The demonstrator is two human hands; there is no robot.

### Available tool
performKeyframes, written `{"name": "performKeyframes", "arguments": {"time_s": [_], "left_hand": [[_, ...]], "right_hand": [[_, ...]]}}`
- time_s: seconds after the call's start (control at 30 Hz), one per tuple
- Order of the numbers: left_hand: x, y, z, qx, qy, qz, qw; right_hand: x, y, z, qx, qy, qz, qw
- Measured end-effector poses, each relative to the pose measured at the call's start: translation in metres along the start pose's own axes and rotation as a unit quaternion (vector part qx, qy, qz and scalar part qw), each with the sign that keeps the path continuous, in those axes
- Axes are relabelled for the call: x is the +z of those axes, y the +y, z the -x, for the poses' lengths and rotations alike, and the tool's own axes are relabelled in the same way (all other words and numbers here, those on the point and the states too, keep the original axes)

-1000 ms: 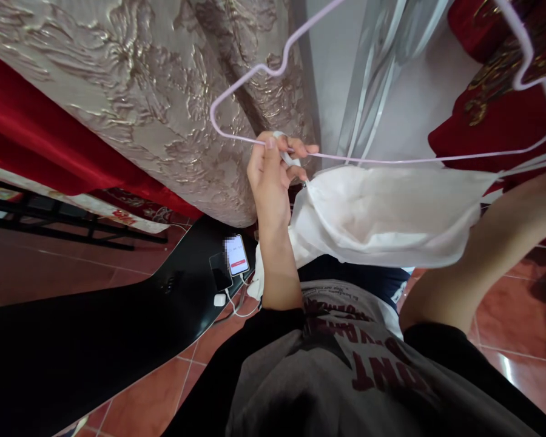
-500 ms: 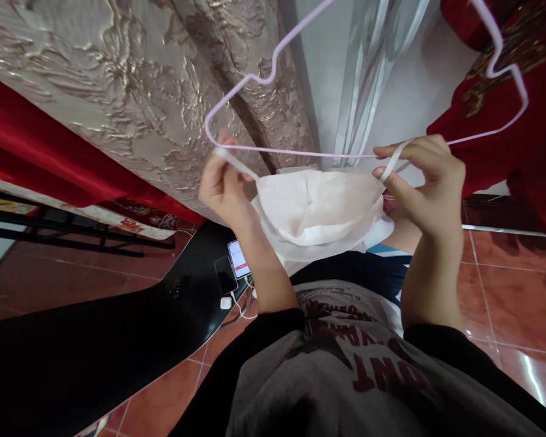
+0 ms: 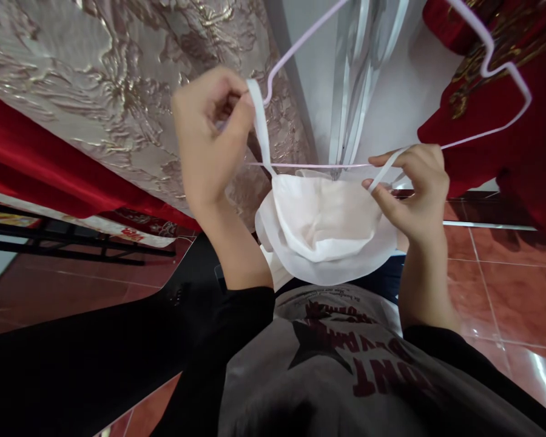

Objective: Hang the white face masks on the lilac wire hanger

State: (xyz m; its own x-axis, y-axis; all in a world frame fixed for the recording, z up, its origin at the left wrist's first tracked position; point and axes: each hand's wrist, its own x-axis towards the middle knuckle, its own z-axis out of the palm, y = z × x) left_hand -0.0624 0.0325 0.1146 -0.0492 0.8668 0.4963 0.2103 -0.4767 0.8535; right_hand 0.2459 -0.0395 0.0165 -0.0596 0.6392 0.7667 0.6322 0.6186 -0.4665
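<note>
A white cloth garment (image 3: 323, 212) with thin straps hangs in front of my lap, below the lower bar of a pink hanger (image 3: 309, 165). My left hand (image 3: 216, 130) pinches the left white strap (image 3: 262, 130) and holds it raised, covering the hanger's left corner. My right hand (image 3: 407, 188) has the right strap (image 3: 389, 167) looped over its fingers, with the index fingertip at the hanger bar and the thumb below it. The garment sags between both hands.
Textured beige fabric (image 3: 127, 79) hangs at the upper left, with red cloth (image 3: 50, 158) beside it. More red cloth (image 3: 519, 145) with gold decoration is at the right. A black surface (image 3: 118, 328) lies at the lower left, above a red tiled floor (image 3: 519, 291).
My left hand has moved up with the left strap, which is now pulled above the hanger bar. My right hand has shifted slightly left. The left forearm now hides the phones.
</note>
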Motion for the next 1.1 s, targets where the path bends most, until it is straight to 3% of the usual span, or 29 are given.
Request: {"name": "performKeyframes", "arguments": {"time_s": [0.07,0.13,0.2,0.27,0.33,0.4,0.43,0.5,0.57,0.63,0.7,0.73,0.77,0.83,0.93,1.03,1.1], "left_hand": [[0.0,0.003,-0.007,0.086,-0.066,-0.087,0.99],[-0.002,-0.004,-0.009,0.119,-0.09,-0.117,0.982],[-0.001,-0.018,-0.002,0.114,-0.039,-0.068,0.99],[0.006,-0.037,0.013,0.091,0.066,0.025,0.993],[0.021,-0.057,0.034,0.022,0.151,0.122,0.981],[0.042,-0.073,0.054,-0.023,0.164,0.22,0.961],[0.053,-0.078,0.062,-0.031,0.142,0.252,0.957],[0.072,-0.082,0.072,-0.01,0.123,0.285,0.951],[0.082,-0.077,0.076,0.01,0.115,0.289,0.95],[0.084,-0.068,0.076,0.012,0.124,0.275,0.953],[0.082,-0.06,0.076,0.008,0.137,0.26,0.956],[0.081,-0.056,0.076,0.012,0.145,0.257,0.955],[0.08,-0.053,0.076,0.018,0.148,0.254,0.956],[0.079,-0.05,0.077,0.036,0.151,0.251,0.955],[0.081,-0.051,0.077,0.013,0.156,0.235,0.959],[0.083,-0.052,0.077,-0.05,0.165,0.225,0.959],[0.084,-0.051,0.077,-0.062,0.173,0.219,0.958]], "right_hand": [[0.0,0.001,0.0,0.004,-0.013,0.0,1.0],[0.001,0.003,0.0,0.006,-0.026,0.003,1.0],[0.002,0.004,0.0,0.006,-0.032,0.003,0.999],[0.003,0.004,0.0,0.007,-0.033,0.003,0.999],[0.004,0.003,-0.001,0.01,-0.034,0.008,0.999],[0.007,-0.001,-0.001,0.013,-0.038,0.016,0.999],[0.008,-0.002,-0.002,0.013,-0.04,0.021,0.999],[0.013,-0.003,-0.002,0.008,-0.037,0.021,0.999],[0.017,0.003,0.0,-0.009,0.017,-0.009,1.0],[0.016,0.017,0.003,-0.024,0.148,-0.057,0.987],[0.005,0.038,0.006,-0.034,0.281,-0.08,0.956],[-0.004,0.048,0.008,-0.036,0.32,-0.073,0.944],[-0.016,0.056,0.008,-0.04,0.32,-0.058,0.945],[-0.043,0.067,0.005,-0.034,0.248,-0.025,0.968],[-0.076,0.059,-0.015,0.03,0.09,-0.002,0.995],[-0.09,0.035,-0.047,0.06,-0.029,0.043,0.997],[-0.09,0.019,-0.066,0.067,-0.069,0.094,0.991]]}}
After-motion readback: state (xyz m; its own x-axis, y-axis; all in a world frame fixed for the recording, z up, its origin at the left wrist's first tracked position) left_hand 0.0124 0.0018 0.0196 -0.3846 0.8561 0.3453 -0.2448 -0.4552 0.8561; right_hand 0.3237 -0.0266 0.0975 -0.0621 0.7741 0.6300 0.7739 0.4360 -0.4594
